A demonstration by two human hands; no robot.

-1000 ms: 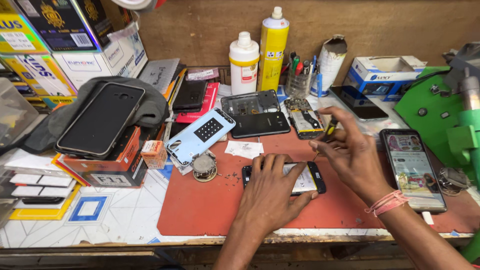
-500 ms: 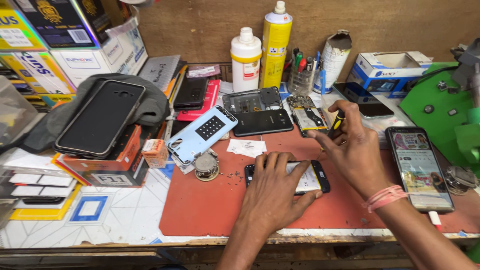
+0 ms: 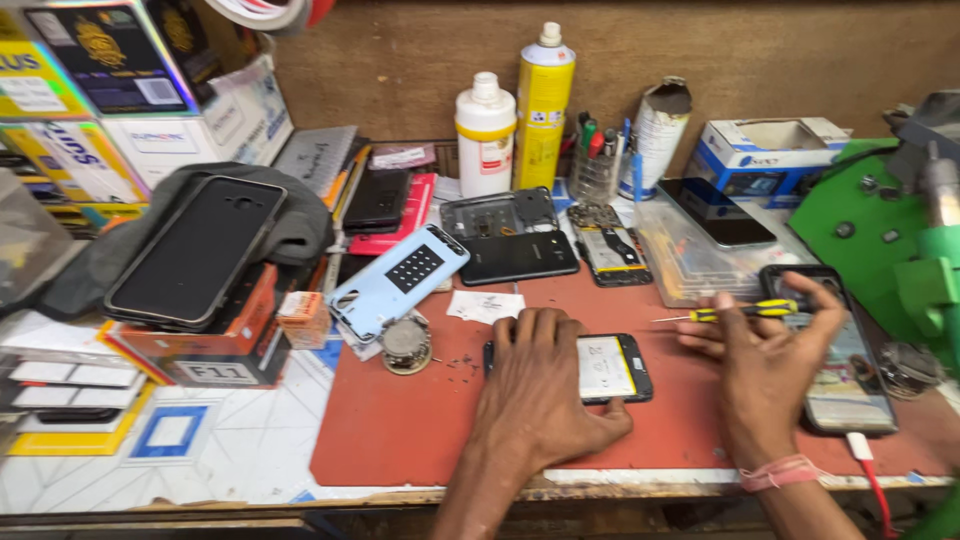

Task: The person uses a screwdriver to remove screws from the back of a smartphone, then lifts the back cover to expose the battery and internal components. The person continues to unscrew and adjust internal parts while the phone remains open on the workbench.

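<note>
While the left hand (image 3: 535, 395) lies flat, fingers spread, on one opened phone (image 3: 610, 367) at the red mat's (image 3: 400, 430) centre, the right hand (image 3: 765, 365) at 3 o'clock pinches one yellow-handled screwdriver (image 3: 735, 312); two bottles (image 3: 485, 135) stand at 12 o'clock on the bench

Red-brown mat (image 3: 400, 440). Screwdriver (image 3: 745, 311) yellow and black. Phone (image 3: 610, 367) black with white inside. Pale blue case (image 3: 400, 280) with dark dot grid. Far: yellow can (image 3: 543, 110), white bottle (image 3: 485, 135) with yellow band. Right: green fixture (image 3: 880, 230).

Brown board wall (image 3: 800, 60) behind cluttered workbench (image 3: 230, 460)
</note>
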